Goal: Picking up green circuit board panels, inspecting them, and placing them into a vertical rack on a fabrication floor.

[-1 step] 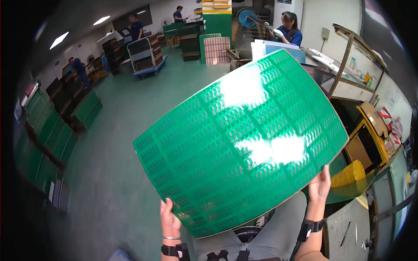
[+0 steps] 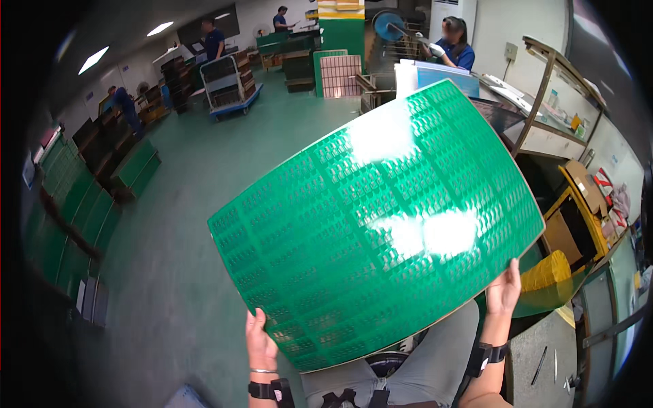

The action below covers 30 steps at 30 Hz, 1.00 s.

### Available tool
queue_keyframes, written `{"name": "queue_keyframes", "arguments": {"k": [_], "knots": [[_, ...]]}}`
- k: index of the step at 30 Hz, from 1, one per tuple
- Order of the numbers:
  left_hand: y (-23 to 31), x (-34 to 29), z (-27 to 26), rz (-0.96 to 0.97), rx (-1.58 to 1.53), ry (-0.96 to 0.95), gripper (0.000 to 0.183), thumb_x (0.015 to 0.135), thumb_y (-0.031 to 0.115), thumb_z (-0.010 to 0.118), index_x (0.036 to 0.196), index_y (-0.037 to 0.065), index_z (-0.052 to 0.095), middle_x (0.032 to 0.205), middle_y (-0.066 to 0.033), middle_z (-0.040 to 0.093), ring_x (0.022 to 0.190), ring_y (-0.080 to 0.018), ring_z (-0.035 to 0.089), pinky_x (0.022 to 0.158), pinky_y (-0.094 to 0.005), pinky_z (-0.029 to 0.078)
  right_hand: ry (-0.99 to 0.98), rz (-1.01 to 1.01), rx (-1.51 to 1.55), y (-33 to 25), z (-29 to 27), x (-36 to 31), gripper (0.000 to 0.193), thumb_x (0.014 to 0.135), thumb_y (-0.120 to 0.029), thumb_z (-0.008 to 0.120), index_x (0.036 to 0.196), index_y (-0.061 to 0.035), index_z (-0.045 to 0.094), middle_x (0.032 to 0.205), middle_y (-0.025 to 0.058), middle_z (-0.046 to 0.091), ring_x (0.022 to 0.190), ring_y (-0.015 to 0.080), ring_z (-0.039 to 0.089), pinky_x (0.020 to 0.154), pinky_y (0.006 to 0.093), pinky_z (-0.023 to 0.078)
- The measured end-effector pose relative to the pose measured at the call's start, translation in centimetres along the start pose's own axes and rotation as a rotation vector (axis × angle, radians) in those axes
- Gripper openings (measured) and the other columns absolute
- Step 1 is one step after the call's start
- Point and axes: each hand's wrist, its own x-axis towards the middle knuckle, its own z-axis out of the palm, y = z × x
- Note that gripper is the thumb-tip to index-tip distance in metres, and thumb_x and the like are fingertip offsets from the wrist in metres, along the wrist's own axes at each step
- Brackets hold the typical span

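Observation:
A large, glossy green circuit board panel (image 2: 326,224) with rows of small repeated patterns is held up in front of me, tilted, with bright glare on its far and right parts. My left hand (image 2: 258,338) grips its near left edge, thumb on the top face and fingers hidden beneath. At the near right edge, my right hand (image 2: 503,291) is closed around the panel's rim, thumb along the side. The panel hangs over my lap, and its underside cannot be seen.
A grey worktop (image 2: 541,360) with a pen (image 2: 539,366) is at the lower right, beside a yellow roll (image 2: 546,277). A glass-and-frame stand (image 2: 554,102) rises at the right. Stacked green panels (image 2: 78,211) line the left. A trolley (image 2: 231,88) and several co-workers are farther off.
My left hand and the panel's near left corner sit very slightly further left. My right hand has shifted a little to the right. Both grips stay the same.

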Motion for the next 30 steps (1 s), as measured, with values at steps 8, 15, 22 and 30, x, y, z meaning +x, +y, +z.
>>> {"name": "queue_keyframes", "arguments": {"k": [8, 15, 22, 30], "knots": [[3.1, -1.7, -3.1, 0.119, 0.215, 0.087, 0.035, 0.091, 0.019, 0.050, 0.120, -0.001, 0.047, 0.115, -0.0062, 0.055, 0.103, -0.0155, 0.051, 0.090, -0.0285, 0.038, -0.029, -0.113, 0.103, -3.7, -3.3, -2.9, 0.044, 0.094, -0.009, 0.036, 0.137, -0.0090, 0.029, 0.141, 0.0109, 0.031, 0.128, 0.0252, 0.031, 0.107, 0.0462, 0.023], [2.7, -1.5, -4.9, 0.173, 0.207, 0.269, 0.037, 0.092, 0.028, 0.048, 0.115, -0.002, 0.050, 0.113, -0.0059, 0.054, 0.102, -0.0153, 0.049, 0.091, -0.0287, 0.035, -0.145, -0.102, 0.114, -3.9, -5.0, -4.8, 0.041, 0.096, -0.027, 0.030, 0.135, -0.0146, 0.035, 0.139, 0.0087, 0.034, 0.127, 0.0274, 0.033, 0.104, 0.0508, 0.025], [2.8, -2.0, -3.5, 0.258, 0.212, 0.329, 0.046, 0.093, 0.037, 0.043, 0.117, -0.002, 0.047, 0.118, -0.0078, 0.051, 0.106, -0.0177, 0.048, 0.092, -0.0312, 0.037, 0.215, -0.111, 0.259, -3.1, -2.9, -5.1, 0.040, 0.097, -0.029, 0.027, 0.134, -0.0177, 0.037, 0.140, 0.0084, 0.034, 0.128, 0.0291, 0.031, 0.104, 0.0537, 0.022], [2.9, -1.9, -5.4, 0.286, 0.180, 0.309, 0.050, 0.093, 0.041, 0.041, 0.119, -0.001, 0.046, 0.118, -0.0086, 0.051, 0.106, -0.0183, 0.048, 0.092, -0.0321, 0.037, 0.116, -0.082, 0.240, -2.3, -3.3, -4.8, 0.037, 0.097, -0.030, 0.029, 0.129, -0.0183, 0.044, 0.137, 0.0071, 0.039, 0.124, 0.0281, 0.037, 0.101, 0.0519, 0.029]]}}
